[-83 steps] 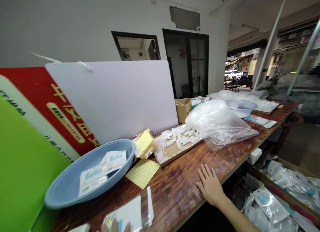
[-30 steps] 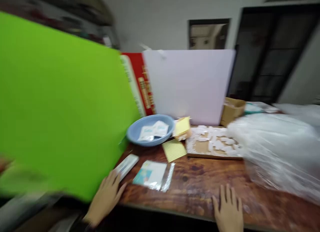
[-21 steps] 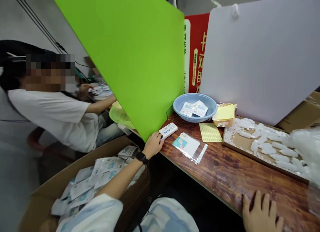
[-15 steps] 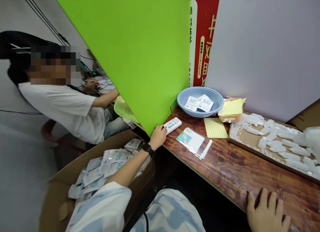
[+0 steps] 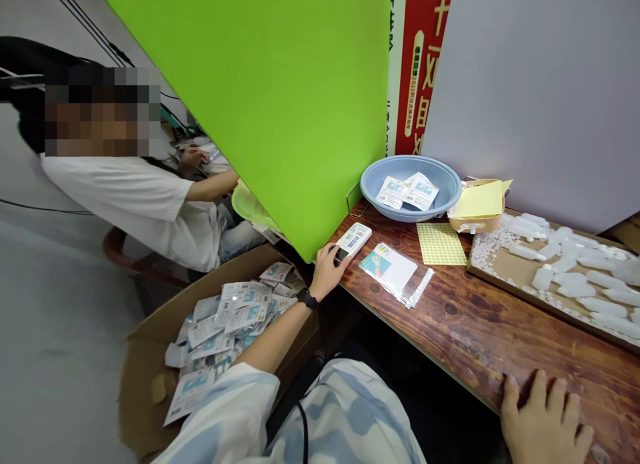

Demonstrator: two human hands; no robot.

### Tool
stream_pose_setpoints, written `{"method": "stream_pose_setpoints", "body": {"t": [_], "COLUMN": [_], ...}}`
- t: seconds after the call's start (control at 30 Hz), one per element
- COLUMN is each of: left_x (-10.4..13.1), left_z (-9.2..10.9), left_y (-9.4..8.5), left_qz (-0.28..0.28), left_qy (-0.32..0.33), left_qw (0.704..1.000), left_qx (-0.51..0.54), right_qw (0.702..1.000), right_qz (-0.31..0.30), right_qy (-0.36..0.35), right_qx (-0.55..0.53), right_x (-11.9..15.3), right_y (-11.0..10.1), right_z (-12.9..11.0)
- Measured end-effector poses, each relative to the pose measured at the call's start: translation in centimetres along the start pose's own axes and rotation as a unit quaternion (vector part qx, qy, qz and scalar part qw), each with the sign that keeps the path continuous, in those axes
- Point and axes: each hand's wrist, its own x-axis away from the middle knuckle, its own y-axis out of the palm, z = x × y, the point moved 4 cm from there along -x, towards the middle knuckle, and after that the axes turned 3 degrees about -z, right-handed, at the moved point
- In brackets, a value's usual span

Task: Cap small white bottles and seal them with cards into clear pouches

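Left hand (image 5: 327, 272) sits at the near-left corner of the desk (image 5: 480, 331), fingers curled loosely around the near end of a small white device (image 5: 353, 240) that lies flat on the wood; it reads as a light grip, though I can't tell if the device is lifted at all. A black watch (image 5: 307, 298) is on that wrist. Right hand (image 5: 545, 421) is flat on the desk edge at lower right, fingers spread, holding nothing. Just right of the device lies a clear zip bag with a printed card (image 5: 393, 269), and beyond that a yellow dotted sheet (image 5: 441, 244). Behind them a blue basin (image 5: 440, 201) holds two printed sachets (image 5: 407, 191). Beside the basin is a small open carton with yellow paper (image 5: 480, 204), then a cardboard tray (image 5: 505, 271) covered with small white plastic bottles (image 5: 560, 264). A green board (image 5: 260, 97) stands at the desk's left end, touching or just over the left hand; a red sign (image 5: 413, 64) and a grey-white board (image 5: 540, 97) stand along the back. On the floor at left, a large cardboard box (image 5: 145, 357) is filled with printed pouches (image 5: 235, 314). Behind the green board another person in a white shirt (image 5: 130, 197) sits at their own station.
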Motion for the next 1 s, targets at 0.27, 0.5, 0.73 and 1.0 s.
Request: {"method": "stream_pose_setpoints", "body": {"t": [0.27,0.5,0.73,1.0], "left_x": [-0.3,0.0,0.2,0.1], "left_z": [-0.5,-0.6,-0.4,0.8], "left_y": [0.5,0.3,-0.2,-1.0], "left_qz": [0.015,-0.010,-0.034,-0.062], "left_qy": [-0.060,-0.077,-0.071,-0.109], "left_qw": [0.998,0.997,0.997,0.991], "left_qx": [0.014,-0.007,-0.023,0.037], "right_qw": [0.999,0.998,0.998,0.998], "right_qz": [0.017,0.027,0.027,0.028], "right_qy": [-0.027,-0.042,-0.046,-0.046], "right_qx": [0.025,0.030,0.039,0.045], "right_x": [0.2,0.1,0.2,0.2], "right_y": [0.3,0.2,0.5,0.4], "right_z": [0.4,0.3,0.7,0.7]}}
